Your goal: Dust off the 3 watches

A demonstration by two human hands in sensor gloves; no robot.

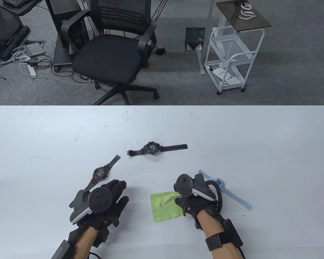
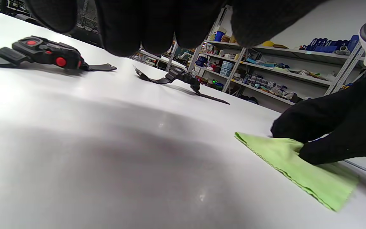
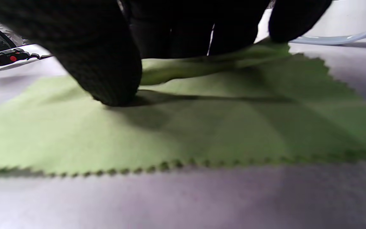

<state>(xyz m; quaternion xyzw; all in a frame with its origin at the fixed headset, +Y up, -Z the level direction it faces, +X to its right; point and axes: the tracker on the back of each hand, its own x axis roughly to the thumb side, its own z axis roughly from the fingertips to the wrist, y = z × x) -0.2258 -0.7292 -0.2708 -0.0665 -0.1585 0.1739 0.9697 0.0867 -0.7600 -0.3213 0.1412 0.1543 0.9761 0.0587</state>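
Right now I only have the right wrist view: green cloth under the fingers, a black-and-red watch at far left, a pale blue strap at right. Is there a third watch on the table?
Observer: Yes. The table view shows a black watch with a grey dial lying flat beyond both hands, apart from the other two.
Reviewer: And the left hand?
Observer: The left hand holds nothing; its fingers are relaxed, next to the black-and-red watch.
Reviewer: Where does that blue strap lead?
Observer: To the pale blue watch, partly hidden behind the right hand, which pinches the green cloth.
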